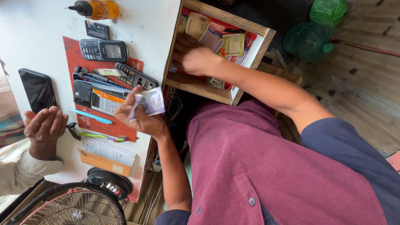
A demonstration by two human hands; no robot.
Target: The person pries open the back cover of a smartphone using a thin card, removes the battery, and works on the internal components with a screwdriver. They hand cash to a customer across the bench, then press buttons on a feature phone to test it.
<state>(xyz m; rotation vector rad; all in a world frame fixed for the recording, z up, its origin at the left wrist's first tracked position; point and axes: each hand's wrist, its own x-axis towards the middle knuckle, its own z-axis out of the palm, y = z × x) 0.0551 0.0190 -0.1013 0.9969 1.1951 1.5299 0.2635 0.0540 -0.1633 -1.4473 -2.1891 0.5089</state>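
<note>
A maroon shirt point(266, 175) with a button fills the lower right of the frame, closest to the lens, and both bare arms reach out from it. The left hand point(139, 116), at the middle of the frame, is closed around a folded wad of banknotes point(151, 102), fingers curled over them and thumb behind, held just over the edge of a white table point(37, 37). The right hand point(196, 58), upper middle, reaches into an open wooden drawer point(200, 85), fingers bent down among the loose banknotes point(216, 39) lying on its red lining; whether it has pinched any note I cannot tell. Left of the held wad, a red mat point(68, 48) on the table carries a dark keypad phone point(103, 50), a second keypad phone point(135, 76) set at a slant, an opened phone with its insides bare point(98, 98), a screwdriver point(89, 74), a blue tool point(91, 116) and a green toothbrush point(102, 136). A black smartphone point(37, 89) lies at the left edge. An orange bottle point(98, 8) sits at the top left. Another person's hand point(43, 125) with a pale sleeve rests at the left, near a pair of black tweezers. A notepad point(106, 154) lies below the mat, and a fan point(71, 204) shows at the bottom left. Green bags point(310, 39) lie on the floor, upper right.
</note>
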